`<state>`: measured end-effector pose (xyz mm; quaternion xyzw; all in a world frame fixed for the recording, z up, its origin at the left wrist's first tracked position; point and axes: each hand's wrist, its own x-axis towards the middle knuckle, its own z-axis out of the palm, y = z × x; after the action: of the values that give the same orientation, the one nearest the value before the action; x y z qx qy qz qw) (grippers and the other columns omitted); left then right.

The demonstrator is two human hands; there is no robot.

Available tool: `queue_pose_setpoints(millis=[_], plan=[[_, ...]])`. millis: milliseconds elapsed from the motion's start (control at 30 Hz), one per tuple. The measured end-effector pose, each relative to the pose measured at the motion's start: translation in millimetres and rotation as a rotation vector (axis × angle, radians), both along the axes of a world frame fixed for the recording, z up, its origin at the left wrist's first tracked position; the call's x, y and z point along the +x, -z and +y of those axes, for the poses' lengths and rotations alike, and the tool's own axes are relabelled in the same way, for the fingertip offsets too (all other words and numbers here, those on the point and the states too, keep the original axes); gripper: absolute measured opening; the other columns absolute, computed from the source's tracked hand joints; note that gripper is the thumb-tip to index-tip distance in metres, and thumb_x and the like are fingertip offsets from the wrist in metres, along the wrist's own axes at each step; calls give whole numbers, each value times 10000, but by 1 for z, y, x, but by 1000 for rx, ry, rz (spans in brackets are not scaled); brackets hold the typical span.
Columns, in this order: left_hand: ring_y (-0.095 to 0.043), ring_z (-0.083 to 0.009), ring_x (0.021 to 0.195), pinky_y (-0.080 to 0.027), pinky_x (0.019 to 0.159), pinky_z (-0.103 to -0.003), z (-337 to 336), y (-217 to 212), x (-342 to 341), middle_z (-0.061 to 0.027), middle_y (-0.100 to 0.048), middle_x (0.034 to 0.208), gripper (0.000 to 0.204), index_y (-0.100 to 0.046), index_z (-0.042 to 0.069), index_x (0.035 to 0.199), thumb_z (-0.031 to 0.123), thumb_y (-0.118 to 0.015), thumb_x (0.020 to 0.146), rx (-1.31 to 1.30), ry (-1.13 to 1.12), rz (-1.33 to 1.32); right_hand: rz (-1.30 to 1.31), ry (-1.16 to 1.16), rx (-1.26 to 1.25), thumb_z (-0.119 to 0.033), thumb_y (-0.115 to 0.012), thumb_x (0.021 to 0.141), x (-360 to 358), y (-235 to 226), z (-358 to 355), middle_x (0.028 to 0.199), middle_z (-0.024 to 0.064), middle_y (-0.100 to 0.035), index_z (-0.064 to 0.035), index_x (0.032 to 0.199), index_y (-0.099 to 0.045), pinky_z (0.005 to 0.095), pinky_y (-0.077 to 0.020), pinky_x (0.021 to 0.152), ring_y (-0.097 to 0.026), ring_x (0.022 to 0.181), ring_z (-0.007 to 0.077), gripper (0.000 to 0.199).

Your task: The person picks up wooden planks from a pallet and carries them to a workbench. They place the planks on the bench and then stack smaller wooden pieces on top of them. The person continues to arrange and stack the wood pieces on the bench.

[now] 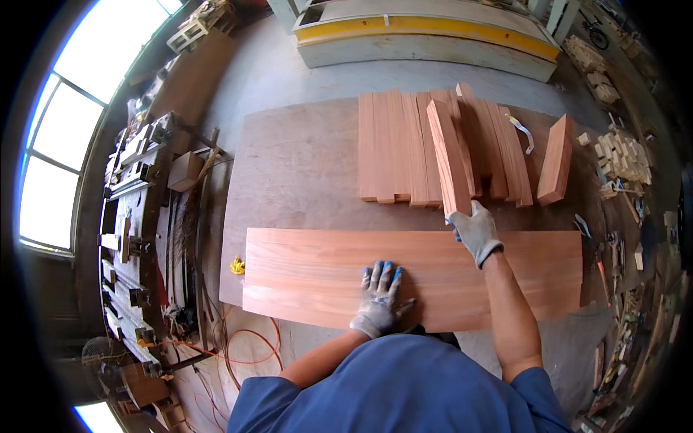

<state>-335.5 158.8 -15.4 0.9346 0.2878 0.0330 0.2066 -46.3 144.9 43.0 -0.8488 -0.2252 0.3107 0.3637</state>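
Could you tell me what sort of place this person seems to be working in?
Most likely a woodworking shop. Reddish planks lie on a plywood worktable, a wide board lies flat under the gloved left hand, the right hand grips one plank's end, and wood offcuts are piled alongside.

Bright windows (65, 123) at left; grey concrete floor (274, 72); cluttered machine bench (137, 216) beneath; plywood worktable (296, 166) centre.

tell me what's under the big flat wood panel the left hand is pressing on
The wide panel lies on a brown plywood sheet, which shows along its far and left edges. The left hand rests flat on top. What lies beneath its middle is covered.
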Motion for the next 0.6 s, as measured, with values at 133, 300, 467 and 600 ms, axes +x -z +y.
queue_pose_setpoints(millis=[133, 300, 467, 600], plan=[[-372, -451, 1422, -272, 1182, -594, 26, 8, -11, -248, -455, 1508, 766, -485, 16, 1470, 470, -703, 893, -33, 141, -143, -93, 0, -59, -322, -771, 745, -59, -2, -34, 1043, 268, -707, 44, 1053, -630, 455, -535, 900, -681, 1009, 411, 498], [-542, -443, 1190, -426, 1055, -543, 94, 17, 0, -234, -581, 1330, 692, -528, 30, 1396, 342, -796, 840, -7, 33, -377, -450, -58, -307, -300, -787, 735, -119, 15, -79, 1052, 240, -671, 2, 1009, -607, 498, -529, 904, -647, 1017, 434, 446], [-487, -439, 1300, -415, 1083, -515, 185, 29, 45, -256, -516, 1415, 866, -353, 23, 1526, 302, -801, 839, -36, -257, -270, -560, -62, -358, -352, -824, 728, -134, 26, -83, 1111, 237, -645, -1, 1093, -594, 506, -511, 950, -622, 1068, 415, 556], [-494, -403, 1330, -411, 1111, -485, 219, 23, 73, -220, -526, 1435, 956, -265, 5, 1582, 266, -802, 835, -38, -244, -58, -496, -98, -405, -420, -838, 729, -130, 18, -78, 1184, 248, -625, 9, 1190, -584, 496, -486, 1005, -591, 1141, 412, 679]])
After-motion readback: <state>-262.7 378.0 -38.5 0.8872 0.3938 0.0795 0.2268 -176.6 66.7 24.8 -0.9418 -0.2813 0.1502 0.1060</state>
